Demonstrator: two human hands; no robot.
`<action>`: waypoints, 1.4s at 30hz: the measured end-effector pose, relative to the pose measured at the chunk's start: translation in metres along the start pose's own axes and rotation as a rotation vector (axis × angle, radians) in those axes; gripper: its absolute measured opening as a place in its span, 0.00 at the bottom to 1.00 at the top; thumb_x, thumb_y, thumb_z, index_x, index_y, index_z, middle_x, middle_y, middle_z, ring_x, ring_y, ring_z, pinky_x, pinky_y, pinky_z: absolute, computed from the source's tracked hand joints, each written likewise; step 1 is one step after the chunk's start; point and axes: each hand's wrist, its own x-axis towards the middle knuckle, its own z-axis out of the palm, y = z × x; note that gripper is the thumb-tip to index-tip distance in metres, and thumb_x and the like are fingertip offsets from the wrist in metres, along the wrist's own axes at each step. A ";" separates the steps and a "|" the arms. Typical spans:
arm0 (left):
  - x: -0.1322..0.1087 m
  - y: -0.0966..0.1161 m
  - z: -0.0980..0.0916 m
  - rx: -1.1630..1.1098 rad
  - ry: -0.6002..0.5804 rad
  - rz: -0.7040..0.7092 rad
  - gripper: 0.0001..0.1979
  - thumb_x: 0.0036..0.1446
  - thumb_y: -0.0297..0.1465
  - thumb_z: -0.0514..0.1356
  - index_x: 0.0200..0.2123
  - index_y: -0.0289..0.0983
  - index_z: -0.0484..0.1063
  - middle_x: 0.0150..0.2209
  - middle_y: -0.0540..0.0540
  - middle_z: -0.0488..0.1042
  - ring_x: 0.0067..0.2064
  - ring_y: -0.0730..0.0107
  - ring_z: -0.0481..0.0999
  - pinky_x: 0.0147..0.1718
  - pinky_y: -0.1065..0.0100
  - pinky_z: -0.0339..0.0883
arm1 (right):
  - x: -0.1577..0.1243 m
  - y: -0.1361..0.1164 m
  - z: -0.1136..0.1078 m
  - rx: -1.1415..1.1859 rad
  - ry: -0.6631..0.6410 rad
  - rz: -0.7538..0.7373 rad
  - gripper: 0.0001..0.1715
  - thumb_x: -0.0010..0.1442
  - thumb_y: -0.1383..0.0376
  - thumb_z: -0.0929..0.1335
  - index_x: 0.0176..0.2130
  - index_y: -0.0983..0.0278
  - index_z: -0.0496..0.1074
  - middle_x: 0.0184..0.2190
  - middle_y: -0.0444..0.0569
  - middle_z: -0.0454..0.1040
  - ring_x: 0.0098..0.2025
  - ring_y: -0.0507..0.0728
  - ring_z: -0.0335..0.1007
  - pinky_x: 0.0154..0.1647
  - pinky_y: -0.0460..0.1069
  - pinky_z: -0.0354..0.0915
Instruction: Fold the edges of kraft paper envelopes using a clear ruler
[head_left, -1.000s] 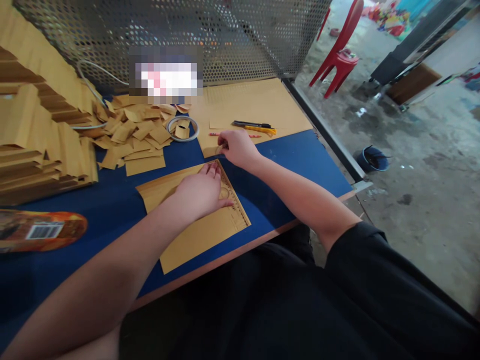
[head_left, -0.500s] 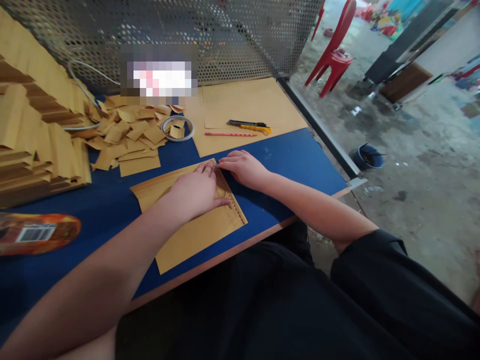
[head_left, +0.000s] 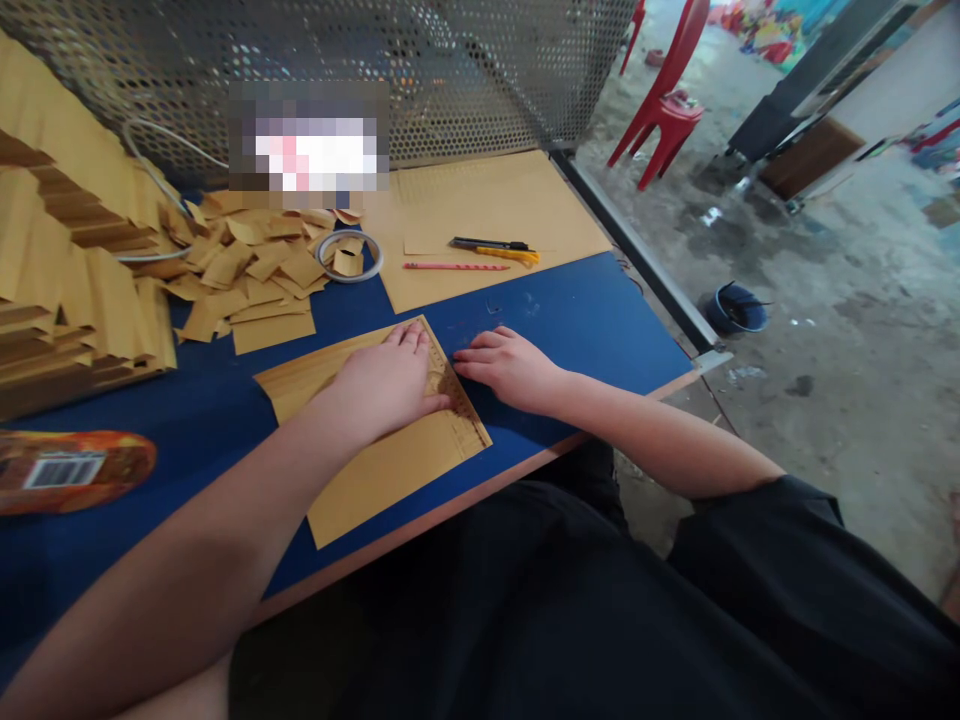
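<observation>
We see left hand [head_left: 390, 385] flat, fingers together, pressing clear ruler [head_left: 459, 408] onto brown sheet [head_left: 375, 475] near table's [head_left: 600, 320] front edge. Right hand [head_left: 511, 368] flat, empty, just beside ruler. Aligning step, we judge; marking calls for pencil [head_left: 450, 266], toward back edge.

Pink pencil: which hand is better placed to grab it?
Right, probably. The right hand lies flat and empty on the blue table, nearer the pencil; the left hand presses the ruler onto the brown sheet.
</observation>
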 end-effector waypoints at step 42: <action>-0.016 -0.032 0.023 -0.054 0.068 -0.002 0.50 0.68 0.49 0.61 0.79 0.20 0.50 0.82 0.25 0.47 0.82 0.41 0.50 0.78 0.53 0.52 | 0.015 -0.015 -0.007 -0.040 -0.008 -0.309 0.14 0.79 0.65 0.64 0.53 0.65 0.79 0.62 0.61 0.78 0.68 0.64 0.71 0.63 0.59 0.67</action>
